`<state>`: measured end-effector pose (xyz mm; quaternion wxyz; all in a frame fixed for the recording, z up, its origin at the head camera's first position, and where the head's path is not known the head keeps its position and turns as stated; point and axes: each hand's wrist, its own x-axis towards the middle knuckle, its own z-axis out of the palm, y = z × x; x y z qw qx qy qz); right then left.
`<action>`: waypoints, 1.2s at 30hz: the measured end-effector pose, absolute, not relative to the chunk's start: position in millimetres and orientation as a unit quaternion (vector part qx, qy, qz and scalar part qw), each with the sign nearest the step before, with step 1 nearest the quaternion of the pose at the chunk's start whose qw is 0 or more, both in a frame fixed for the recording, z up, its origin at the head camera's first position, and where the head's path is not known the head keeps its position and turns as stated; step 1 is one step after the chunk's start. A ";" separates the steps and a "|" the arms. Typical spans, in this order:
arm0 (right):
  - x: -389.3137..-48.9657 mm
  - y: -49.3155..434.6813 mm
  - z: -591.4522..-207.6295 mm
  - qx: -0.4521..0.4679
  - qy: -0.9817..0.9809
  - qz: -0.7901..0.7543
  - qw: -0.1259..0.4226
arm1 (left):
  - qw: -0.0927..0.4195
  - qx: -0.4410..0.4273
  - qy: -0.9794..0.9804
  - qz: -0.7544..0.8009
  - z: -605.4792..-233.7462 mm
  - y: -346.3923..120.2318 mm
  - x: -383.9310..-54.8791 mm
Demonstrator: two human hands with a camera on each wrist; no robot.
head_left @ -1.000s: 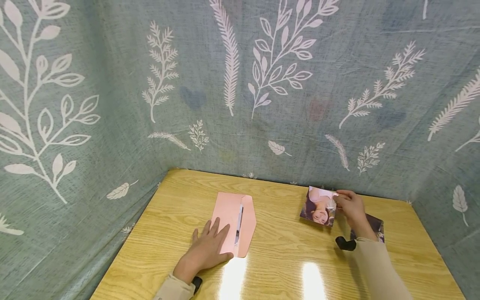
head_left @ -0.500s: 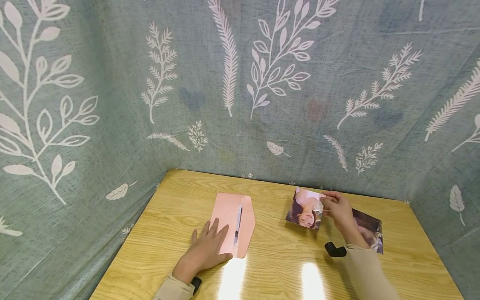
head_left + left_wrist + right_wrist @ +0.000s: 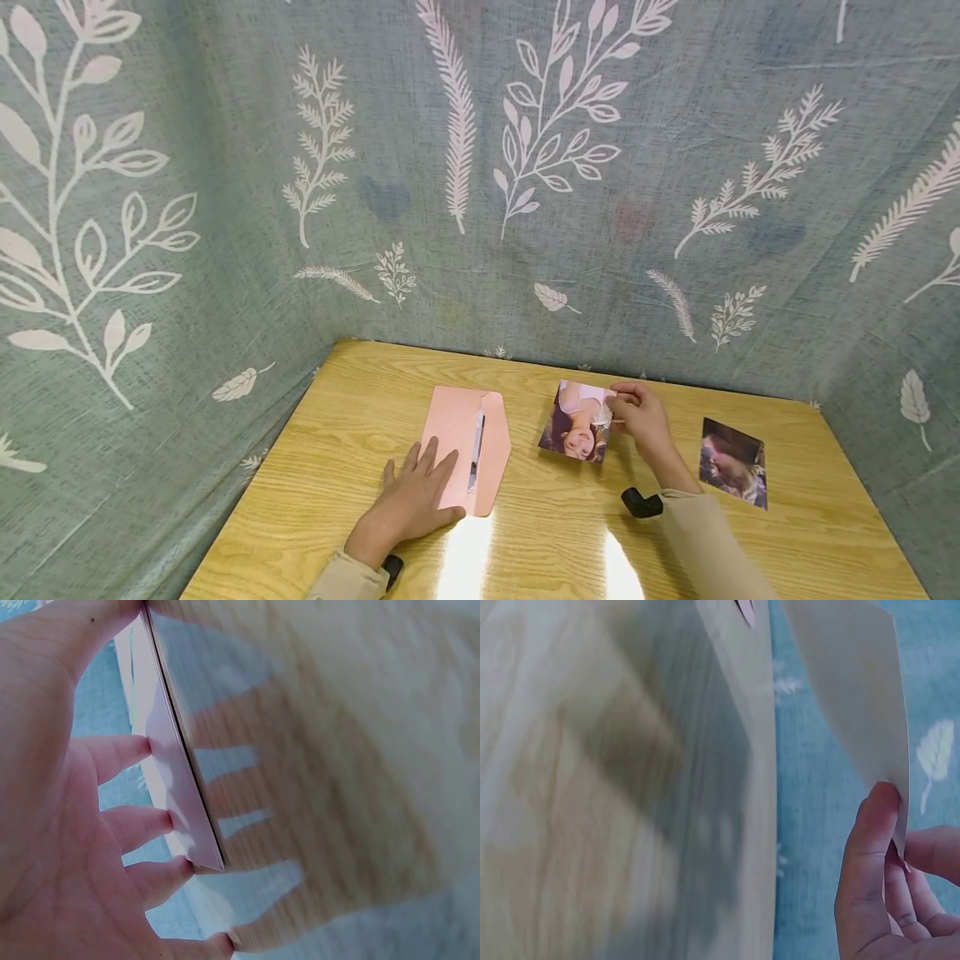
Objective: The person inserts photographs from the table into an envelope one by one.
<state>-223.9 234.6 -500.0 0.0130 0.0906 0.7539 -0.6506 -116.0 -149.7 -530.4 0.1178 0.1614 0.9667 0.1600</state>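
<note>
A pink envelope lies on the wooden table with its pointed flap spread to the right. Along its opening shows a narrow strip of a picture. My left hand rests on the envelope's left part with fingers spread; the left wrist view has its fingertips along the pink paper. To the right, my right hand pinches a photo by its right edge, raised over the table. The right wrist view shows the photo's plain back, with thumb and fingers on its corner.
Another photo, darker, lies on the table at the right. A patterned blue-green cloth hangs behind and beside the wooden table. Bright light patches reflect off the table's front part.
My right hand has carried the photo leftward, closer to the envelope. The dark photo at the right, partly covered by the arm before, is now fully visible. My left hand stays in place.
</note>
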 end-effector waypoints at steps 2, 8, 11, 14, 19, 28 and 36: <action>-223.5 228.4 -501.1 0.093 0.755 -0.648 0.017 | 0.117 0.162 0.967 0.159 -530.0 -149.7 -115.9; -224.4 209.0 -508.2 0.084 0.758 -0.647 0.013 | 0.116 0.162 0.967 0.158 -530.0 -149.3 -116.4; -224.0 199.0 -510.9 0.075 0.759 -0.646 0.011 | 0.117 0.161 0.967 0.158 -530.5 -149.0 -116.8; -223.9 189.0 -513.6 0.070 0.761 -0.645 0.011 | 0.116 0.160 0.967 0.159 -530.7 -148.7 -116.9; -224.5 175.2 -519.6 0.065 0.753 -0.655 0.008 | 0.115 0.158 0.967 0.164 -529.8 -148.2 -116.1; -225.7 154.0 -527.5 0.055 0.746 -0.664 0.008 | 0.108 0.159 0.968 0.162 -530.1 -148.0 -114.9; -226.0 138.9 -533.4 0.052 0.755 -0.653 0.021 | 0.105 0.161 0.968 0.159 -529.1 -148.3 -114.0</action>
